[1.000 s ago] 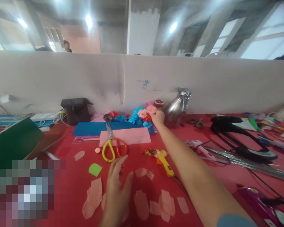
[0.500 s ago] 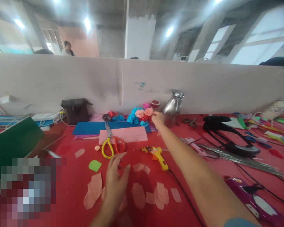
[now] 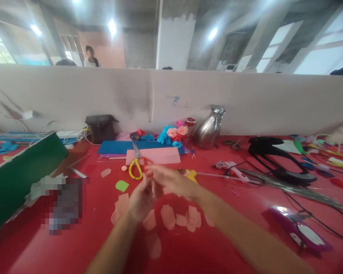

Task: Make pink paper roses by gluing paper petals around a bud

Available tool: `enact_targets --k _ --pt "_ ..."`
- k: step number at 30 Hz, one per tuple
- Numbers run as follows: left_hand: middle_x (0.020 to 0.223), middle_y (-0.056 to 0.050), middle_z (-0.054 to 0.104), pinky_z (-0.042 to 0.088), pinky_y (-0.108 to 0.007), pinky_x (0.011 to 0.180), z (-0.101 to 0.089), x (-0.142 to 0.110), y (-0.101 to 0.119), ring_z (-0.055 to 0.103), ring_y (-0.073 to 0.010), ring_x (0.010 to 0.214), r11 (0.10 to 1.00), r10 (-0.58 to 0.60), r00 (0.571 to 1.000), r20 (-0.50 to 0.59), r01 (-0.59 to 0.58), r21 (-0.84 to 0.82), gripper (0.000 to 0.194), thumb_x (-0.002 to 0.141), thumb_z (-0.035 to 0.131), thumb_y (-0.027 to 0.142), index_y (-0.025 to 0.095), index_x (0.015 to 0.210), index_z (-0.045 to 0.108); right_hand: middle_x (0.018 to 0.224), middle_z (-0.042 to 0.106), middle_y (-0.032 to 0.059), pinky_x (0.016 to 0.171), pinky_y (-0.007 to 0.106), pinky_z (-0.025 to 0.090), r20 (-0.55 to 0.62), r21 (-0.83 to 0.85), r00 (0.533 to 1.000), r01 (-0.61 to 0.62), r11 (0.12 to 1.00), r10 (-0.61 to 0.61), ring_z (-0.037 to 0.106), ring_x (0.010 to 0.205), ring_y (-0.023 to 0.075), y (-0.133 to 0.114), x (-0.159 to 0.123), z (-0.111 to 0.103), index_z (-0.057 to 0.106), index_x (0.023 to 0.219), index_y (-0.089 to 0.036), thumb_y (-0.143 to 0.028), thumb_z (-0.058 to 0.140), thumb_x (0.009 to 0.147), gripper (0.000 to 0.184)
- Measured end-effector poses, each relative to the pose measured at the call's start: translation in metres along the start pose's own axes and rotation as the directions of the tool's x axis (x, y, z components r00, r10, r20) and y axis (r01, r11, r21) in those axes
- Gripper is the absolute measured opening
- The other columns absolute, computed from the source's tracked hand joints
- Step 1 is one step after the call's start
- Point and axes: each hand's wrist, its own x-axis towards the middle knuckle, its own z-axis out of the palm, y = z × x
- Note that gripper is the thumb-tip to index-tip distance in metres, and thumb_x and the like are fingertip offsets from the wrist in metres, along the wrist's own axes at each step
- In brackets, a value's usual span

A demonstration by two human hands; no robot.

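My left hand (image 3: 141, 198) and my right hand (image 3: 168, 179) meet over the red table (image 3: 82, 228), just in front of the yellow-handled scissors (image 3: 135, 167). Both hands are smeared by motion, so I cannot tell whether anything is between the fingers. Several cut pink paper petals (image 3: 168, 217) lie on the table right below and before the hands. A yellow glue gun (image 3: 191, 174) lies partly hidden behind my right hand. A pink paper sheet (image 3: 156, 155) on a blue sheet (image 3: 114, 146) lies further back, with a bunch of paper flowers (image 3: 174, 135) against the partition.
A silver jug (image 3: 208, 129) and a dark box (image 3: 101, 127) stand by the partition. A green board (image 3: 17, 167) lies at the left. Black cables (image 3: 277, 160), metal wires (image 3: 288, 186) and a purple device (image 3: 300, 228) crowd the right. A small green piece (image 3: 122, 185) lies near the petals.
My right hand has left the paper flowers at the back and come back to meet my left hand near the scissors. My left hand has lifted off the table.
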Motion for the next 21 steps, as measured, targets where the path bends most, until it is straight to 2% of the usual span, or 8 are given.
enact_targets --k 1,3,6,10,14,17,19,21 --pt "0.054 -0.001 0.048 0.041 -0.026 0.062 0.0 -0.001 0.003 0.048 -0.0121 0.057 0.997 -0.039 0.999 0.036 0.042 -0.068 0.054 0.081 0.04 0.06 0.015 0.056 0.053 0.104 0.065 0.0015 0.076 0.03 0.051 0.118 0.009 0.993 0.005 1.0 -0.006 0.061 0.092 0.0176 -0.005 -0.01 0.014 0.053 0.123 -0.029 -0.033 0.057 0.082 0.041" --pt "0.064 -0.007 0.057 0.044 -0.029 0.066 -0.003 -0.003 0.007 0.056 -0.0175 0.068 0.988 -0.101 0.985 0.14 0.116 -0.103 0.062 0.078 0.035 0.067 0.012 0.068 0.061 0.102 0.065 0.0013 0.075 0.03 0.05 -0.017 -0.021 1.0 -0.006 1.0 0.006 0.061 0.089 0.0172 -0.007 -0.022 0.033 0.05 0.124 -0.027 -0.024 0.068 0.072 0.055" --pt "0.09 -0.013 0.063 0.046 -0.032 0.074 -0.011 -0.004 0.011 0.059 -0.0238 0.089 0.992 -0.096 0.945 0.313 0.117 -0.049 0.056 0.075 0.051 0.062 0.011 0.095 0.064 0.096 0.068 0.0013 0.077 0.03 0.05 -0.217 0.066 0.976 -0.008 0.998 0.022 0.063 0.087 0.0164 0.007 -0.025 0.043 0.059 0.11 -0.024 -0.013 0.059 0.073 0.039" --pt "0.115 -0.015 0.057 0.047 -0.033 0.076 -0.019 -0.004 0.015 0.054 -0.0277 0.106 0.988 -0.156 0.898 0.411 0.136 0.077 0.059 0.071 0.066 0.043 0.019 0.124 0.051 0.085 0.071 0.0043 0.074 0.034 0.053 -0.281 0.251 0.955 -0.019 0.968 0.092 0.067 0.08 0.0203 0.027 -0.023 0.045 0.069 0.091 -0.019 -0.023 0.059 0.075 0.019" --pt "0.112 -0.012 0.061 0.048 -0.031 0.072 -0.023 -0.004 0.022 0.062 -0.0216 0.092 0.961 -0.26 0.918 0.299 0.214 0.176 0.057 0.078 0.062 0.032 0.027 0.131 0.044 0.08 0.072 0.0047 0.071 0.033 0.052 -0.422 0.182 0.903 0.001 0.983 0.078 0.067 0.076 0.0209 0.03 -0.026 0.044 0.072 0.08 -0.02 -0.029 0.062 0.074 0.015" --pt "0.101 -0.01 0.066 0.045 -0.023 0.061 -0.028 -0.003 0.027 0.064 -0.0153 0.073 0.942 -0.246 0.962 0.117 0.208 0.264 0.051 0.079 0.06 0.033 0.025 0.129 0.049 0.072 0.07 0.0028 0.065 0.03 0.05 -0.583 0.102 0.808 -0.031 0.994 0.085 0.063 0.066 0.0177 0.03 -0.029 0.033 0.07 0.076 -0.021 -0.032 0.063 0.074 0.014" --pt "0.092 -0.009 0.067 0.04 -0.019 0.057 -0.034 0.001 0.03 0.058 -0.009 0.062 0.941 -0.046 0.998 -0.052 0.06 0.332 0.044 0.077 0.064 0.031 0.019 0.118 0.059 0.067 0.067 0.0015 0.061 0.028 0.048 -0.655 0.113 0.747 -0.056 0.992 0.117 0.059 0.059 0.0151 0.034 -0.031 0.025 0.069 0.076 -0.019 -0.035 0.064 0.072 0.017" --pt "0.075 -0.006 0.065 0.034 -0.017 0.049 -0.039 0.005 0.031 0.046 -0.0048 0.051 0.936 0.119 0.975 -0.186 -0.047 0.35 0.036 0.078 0.061 0.037 0.014 0.106 0.065 0.065 0.064 0.0007 0.06 0.027 0.046 -0.671 0.143 0.727 -0.062 0.988 0.143 0.056 0.057 0.0136 0.039 -0.03 0.018 0.067 0.075 -0.018 -0.037 0.064 0.072 0.02"
